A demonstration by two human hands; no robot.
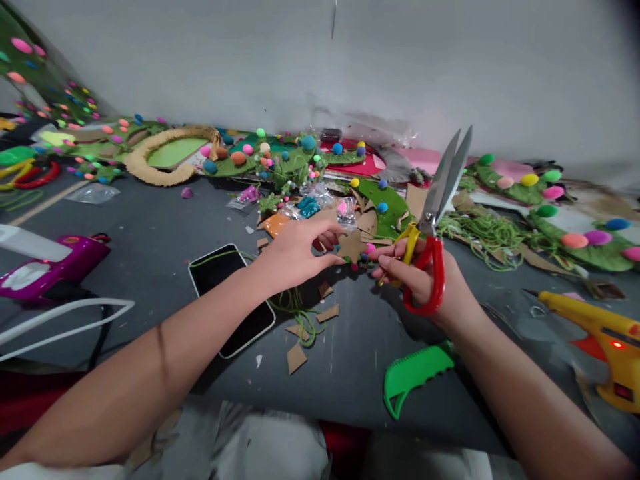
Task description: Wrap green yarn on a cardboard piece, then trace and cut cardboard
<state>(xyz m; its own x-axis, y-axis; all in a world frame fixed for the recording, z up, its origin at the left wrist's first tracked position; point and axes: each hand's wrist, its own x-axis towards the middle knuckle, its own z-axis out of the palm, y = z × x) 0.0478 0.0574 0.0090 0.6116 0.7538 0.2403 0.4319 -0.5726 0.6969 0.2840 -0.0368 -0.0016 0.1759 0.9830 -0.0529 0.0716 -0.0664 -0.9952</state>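
My left hand [299, 252] pinches a small brown cardboard star [352, 245] over the grey floor. My right hand [425, 280] grips a pair of scissors [434, 220] by the red and yellow handles, blades almost closed and pointing up and away. Its fingertips also touch the star's right side. A black phone [230, 293] with a green cord across it lies under my left forearm. Cardboard scraps [306, 333] are scattered below the hands.
A yellow glue gun [607, 347] lies at the right, a purple glue gun [45, 267] at the left. A green plastic piece [415, 373] sits near my right wrist. Green felt wreaths with pompoms [280, 160], green string [485, 233] and a cardboard ring [165, 157] line the wall.
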